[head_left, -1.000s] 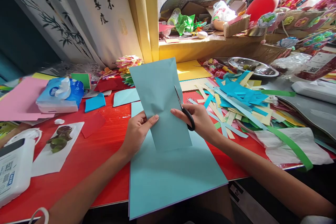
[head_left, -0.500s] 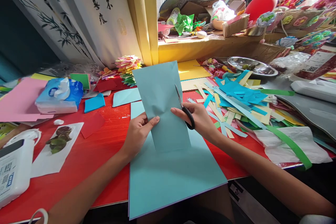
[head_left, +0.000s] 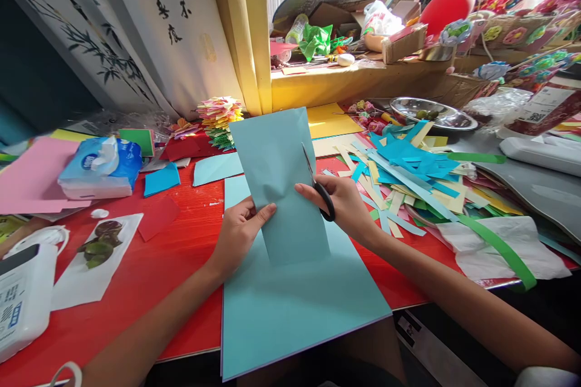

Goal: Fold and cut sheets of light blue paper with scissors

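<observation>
A pale blue rectangular sheet of paper (head_left: 281, 163) is held up in front of me, slightly creased near its middle. My left hand (head_left: 242, 230) pinches its left edge, thumb on the near face. At the right edge, my right hand (head_left: 342, 199) is wrapped round black-handled scissors (head_left: 327, 201), whose blades point up along the sheet. The right thumb and fingers also press on the paper's edge. Below lies a larger pale blue sheet (head_left: 304, 314), overhanging the front of the red table (head_left: 181, 308).
Many blue, cream and green paper strips (head_left: 408, 163) are heaped on the right. A metal bowl (head_left: 433, 113) stands behind them. To the left are a tissue pack (head_left: 100, 166), pink paper (head_left: 36, 175) and a white device (head_left: 27, 299). Folded paper pieces (head_left: 221, 121) stand at the back.
Both hands, the paper and the scissors keep almost the same pose. The surroundings shift slightly left in the view.
</observation>
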`<state>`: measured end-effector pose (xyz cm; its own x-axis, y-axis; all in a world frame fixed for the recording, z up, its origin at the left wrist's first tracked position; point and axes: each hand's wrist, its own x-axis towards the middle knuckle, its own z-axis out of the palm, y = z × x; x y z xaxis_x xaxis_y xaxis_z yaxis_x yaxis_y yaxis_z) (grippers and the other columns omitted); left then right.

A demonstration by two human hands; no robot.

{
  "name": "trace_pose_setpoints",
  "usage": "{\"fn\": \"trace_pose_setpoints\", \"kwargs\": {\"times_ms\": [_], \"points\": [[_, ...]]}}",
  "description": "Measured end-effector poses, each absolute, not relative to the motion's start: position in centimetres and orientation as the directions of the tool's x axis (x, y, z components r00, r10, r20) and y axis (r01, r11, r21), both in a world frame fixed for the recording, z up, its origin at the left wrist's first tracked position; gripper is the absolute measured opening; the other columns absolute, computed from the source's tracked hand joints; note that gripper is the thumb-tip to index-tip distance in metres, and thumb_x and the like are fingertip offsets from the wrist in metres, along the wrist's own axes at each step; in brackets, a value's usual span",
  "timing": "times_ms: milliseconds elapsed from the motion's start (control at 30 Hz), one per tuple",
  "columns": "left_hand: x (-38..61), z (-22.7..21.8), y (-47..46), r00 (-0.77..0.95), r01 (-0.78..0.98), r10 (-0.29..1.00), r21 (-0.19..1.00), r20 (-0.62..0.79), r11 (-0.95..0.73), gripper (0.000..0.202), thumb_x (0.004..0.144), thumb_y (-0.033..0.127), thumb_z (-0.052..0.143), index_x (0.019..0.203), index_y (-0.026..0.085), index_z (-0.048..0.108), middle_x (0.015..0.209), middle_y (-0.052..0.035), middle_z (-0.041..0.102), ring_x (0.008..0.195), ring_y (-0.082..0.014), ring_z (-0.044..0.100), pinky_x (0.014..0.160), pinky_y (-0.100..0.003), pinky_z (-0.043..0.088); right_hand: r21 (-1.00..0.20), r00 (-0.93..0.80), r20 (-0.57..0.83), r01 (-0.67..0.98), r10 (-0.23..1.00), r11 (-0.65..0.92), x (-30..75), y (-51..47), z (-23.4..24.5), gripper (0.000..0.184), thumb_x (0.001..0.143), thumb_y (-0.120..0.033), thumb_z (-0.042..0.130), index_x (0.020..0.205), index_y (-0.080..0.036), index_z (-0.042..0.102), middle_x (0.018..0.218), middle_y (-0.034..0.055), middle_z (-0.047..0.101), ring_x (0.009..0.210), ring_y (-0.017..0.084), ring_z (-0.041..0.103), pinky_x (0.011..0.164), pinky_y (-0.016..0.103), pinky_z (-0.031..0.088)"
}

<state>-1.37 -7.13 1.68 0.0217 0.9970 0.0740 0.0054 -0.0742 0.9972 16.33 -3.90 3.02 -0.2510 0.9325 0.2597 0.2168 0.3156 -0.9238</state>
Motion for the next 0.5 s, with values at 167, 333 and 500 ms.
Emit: {"fn": "trace_pose_setpoints", "kwargs": {"times_ms": [167,333,500], "points": [[-1.34,1.57,-7.25,0.031,0.064,0.997,0.995,0.069,-0.071,0.026,0.072,0.035,0.062,0.091,0.018,0.067,0.085,-0.0035,0.07,0.077,-0.0206,0.063,0.069,-0.029,0.051,-0.92,-0.226,0.266,0.23,0.937,0.316,16.33,-4.02,3.25,0.051,0.07,-0.055,0.057,0.054,-0.019,0.023,0.052,-0.0056,0.021,0.047,0.006,0.021,0.04,0.022,0.017],[-1.35,1.45,-7.26,0.045,0.072,0.996,0.994,0.08,-0.083,0.026,0.073,0.034,0.062,0.092,0.018,0.067,0.087,-0.0029,0.07,0.079,-0.0202,0.063,0.07,-0.028,0.051,-0.916,-0.227,0.279,0.228,0.933,0.329,16.45,-4.0,3.26,0.05,0.071,-0.053,0.057,0.054,-0.019,0.025,0.053,-0.0055,0.021,0.048,0.006,0.022,0.04,0.022,0.017],[-1.33,1.41,-7.39,0.075,0.086,0.995,0.994,0.058,-0.064,0.027,0.074,0.034,0.061,0.095,0.017,0.066,0.091,-0.0031,0.069,0.081,-0.0201,0.063,0.072,-0.029,0.051,-0.912,-0.209,0.292,0.232,0.933,0.338,16.52,-3.93,3.43,0.05,0.071,-0.05,0.058,0.054,-0.019,0.023,0.052,-0.0057,0.02,0.047,0.006,0.021,0.04,0.022,0.016]]}}
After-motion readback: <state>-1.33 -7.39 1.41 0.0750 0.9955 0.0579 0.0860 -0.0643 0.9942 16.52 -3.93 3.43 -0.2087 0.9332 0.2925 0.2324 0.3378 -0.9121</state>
